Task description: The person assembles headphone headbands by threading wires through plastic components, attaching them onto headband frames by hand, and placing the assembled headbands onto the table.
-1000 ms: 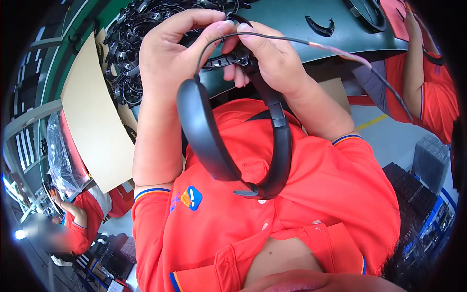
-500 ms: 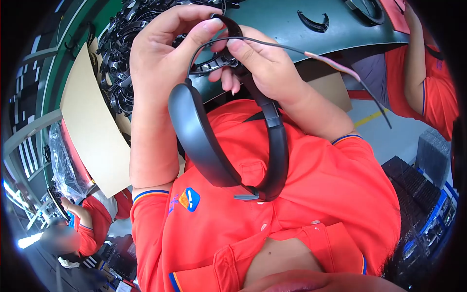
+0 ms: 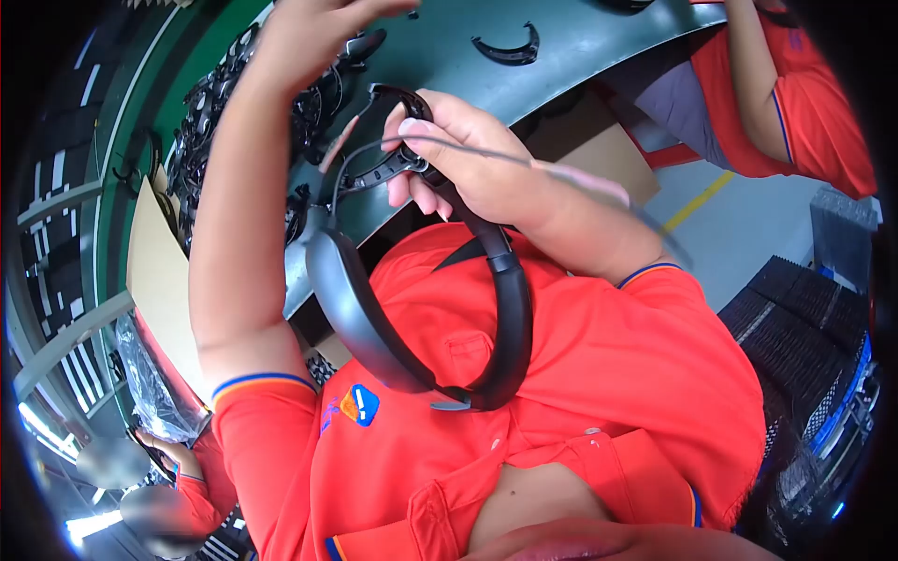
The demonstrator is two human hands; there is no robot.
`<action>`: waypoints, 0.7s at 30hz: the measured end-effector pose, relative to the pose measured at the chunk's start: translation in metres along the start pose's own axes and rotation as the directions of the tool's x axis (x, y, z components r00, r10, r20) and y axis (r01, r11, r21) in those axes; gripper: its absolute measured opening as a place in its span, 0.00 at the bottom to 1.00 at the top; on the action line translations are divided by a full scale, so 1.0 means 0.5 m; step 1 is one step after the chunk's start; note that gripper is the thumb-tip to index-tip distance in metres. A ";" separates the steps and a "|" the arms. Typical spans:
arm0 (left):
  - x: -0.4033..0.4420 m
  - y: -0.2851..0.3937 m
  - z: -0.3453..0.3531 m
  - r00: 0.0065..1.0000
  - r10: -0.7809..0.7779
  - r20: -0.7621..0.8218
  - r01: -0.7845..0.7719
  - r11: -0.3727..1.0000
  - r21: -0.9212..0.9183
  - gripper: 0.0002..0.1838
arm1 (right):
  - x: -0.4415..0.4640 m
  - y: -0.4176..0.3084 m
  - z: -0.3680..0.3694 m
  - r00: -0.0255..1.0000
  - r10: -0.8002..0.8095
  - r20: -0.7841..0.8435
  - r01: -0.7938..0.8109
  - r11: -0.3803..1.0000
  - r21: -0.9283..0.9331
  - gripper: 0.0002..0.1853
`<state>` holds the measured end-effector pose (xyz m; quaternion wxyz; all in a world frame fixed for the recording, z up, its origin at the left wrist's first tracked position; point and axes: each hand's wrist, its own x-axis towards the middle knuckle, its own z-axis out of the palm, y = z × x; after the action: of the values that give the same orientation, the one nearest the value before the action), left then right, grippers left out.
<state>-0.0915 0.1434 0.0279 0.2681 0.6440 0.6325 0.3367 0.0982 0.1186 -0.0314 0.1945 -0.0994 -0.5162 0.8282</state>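
Observation:
My right hand [image 3: 468,159] is closed around the upper arm of a black headphone headband [image 3: 514,327], with the thumb pressed on a thin cable [image 3: 468,148]. The headband hangs in front of my shirt, its wide smooth side [image 3: 351,290] at the left. A small curved black end piece [image 3: 402,98] sticks up above the right fingers. The loose end of the cable is blurred. My left hand [image 3: 313,37] is away from the headband, over the table, with fingers stretched out and partly cut off by the top edge.
A heap of black curved parts [image 3: 201,140] lies on the green table [image 3: 440,47] at left. One loose curved black part [image 3: 510,47] lies farther back. A cardboard sheet [image 3: 164,271] stands at left. A co-worker's arm [image 3: 758,75] is at right; black stacked trays [image 3: 795,318] stand below.
My left hand has let go of the headband's upper end and moved up and left over the table. My right hand still holds the headband, which has shifted slightly left and down.

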 end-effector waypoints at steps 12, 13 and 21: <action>0.207 -0.096 0.212 0.900 0.199 0.388 -0.239 0.969 0.056 0.11 | -0.050 -0.021 -0.050 0.988 0.021 -0.153 -0.015 0.999 0.039 0.11; 0.206 -0.099 0.217 0.901 0.251 0.355 -0.294 0.953 0.072 0.09 | -0.043 -0.020 -0.050 0.990 0.041 -0.136 -0.035 0.998 0.044 0.11; 0.156 -0.092 0.185 0.953 0.006 0.303 0.022 0.996 -0.089 0.09 | -0.038 -0.042 -0.044 0.994 0.023 -0.108 -0.020 0.999 0.029 0.11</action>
<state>-0.0512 0.2311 -0.0583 0.3925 0.6726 0.5702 0.2615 0.1279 0.1370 -0.0230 0.2145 -0.1468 -0.4924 0.8306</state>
